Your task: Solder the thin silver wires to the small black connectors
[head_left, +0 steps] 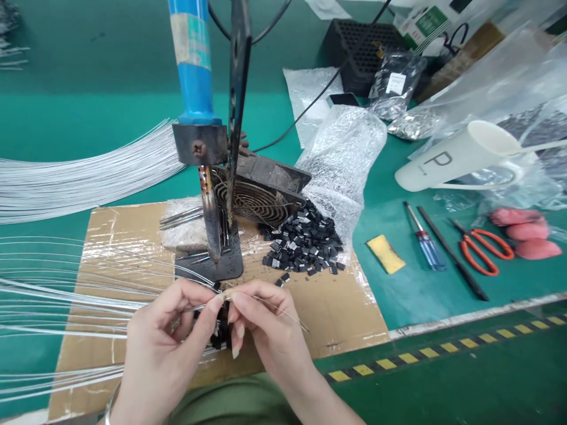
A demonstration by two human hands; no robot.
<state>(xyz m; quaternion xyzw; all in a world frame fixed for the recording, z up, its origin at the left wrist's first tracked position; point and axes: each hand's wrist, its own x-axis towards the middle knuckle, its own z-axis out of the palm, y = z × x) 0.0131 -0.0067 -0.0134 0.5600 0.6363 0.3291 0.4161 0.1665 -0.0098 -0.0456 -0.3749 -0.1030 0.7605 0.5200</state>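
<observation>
My left hand (170,342) is closed in a pinch on thin white wires (97,301) that run off to the left. Close against it, my right hand (266,319) pinches a thin strand (283,311) that sticks out to the right. The fingertips of both hands nearly touch, and what lies between them is too small to tell. Some black parts (219,336) show beneath and between the hands. Just above the hands, a blue-handled soldering iron (197,88) hangs in a stand, tip down. A pile of small black connectors (305,239) lies to its right.
A cardboard sheet (345,307) covers the green table. Behind the iron stands a dirty fan (257,198). White wires (80,177) lie at the left. On the right are a yellow sponge (385,254), a screwdriver (427,245), orange-handled scissors (481,251) and a tipped white mug (460,159).
</observation>
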